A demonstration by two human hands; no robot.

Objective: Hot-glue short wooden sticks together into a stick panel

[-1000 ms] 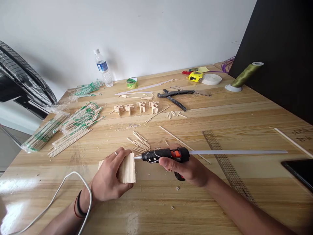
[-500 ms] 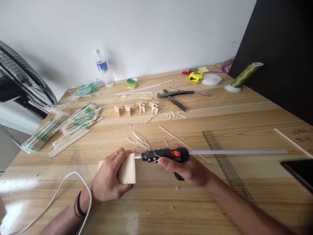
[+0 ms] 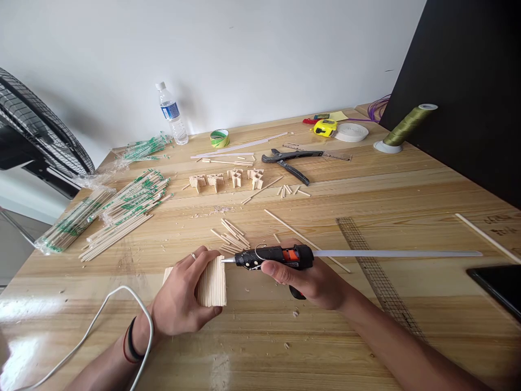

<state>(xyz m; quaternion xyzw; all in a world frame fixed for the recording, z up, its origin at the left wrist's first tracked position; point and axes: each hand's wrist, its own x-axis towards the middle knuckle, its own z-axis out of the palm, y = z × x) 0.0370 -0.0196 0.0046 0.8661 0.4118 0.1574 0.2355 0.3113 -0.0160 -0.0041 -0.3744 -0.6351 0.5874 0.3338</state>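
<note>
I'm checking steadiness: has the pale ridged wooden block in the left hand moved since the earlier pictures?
No, not noticeably: the pale ridged wooden block keeps practically the same place against the loose short wooden sticks.

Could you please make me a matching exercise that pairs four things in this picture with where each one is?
Things:
1. glue gun
2. water bottle
3. wooden-stick block
4. yellow tape measure

Places:
A. in the left hand
B. beside the white roll
C. in the right hand
D. upright in front of the pale wall

Pairs: 1-C, 2-D, 3-A, 4-B
</note>
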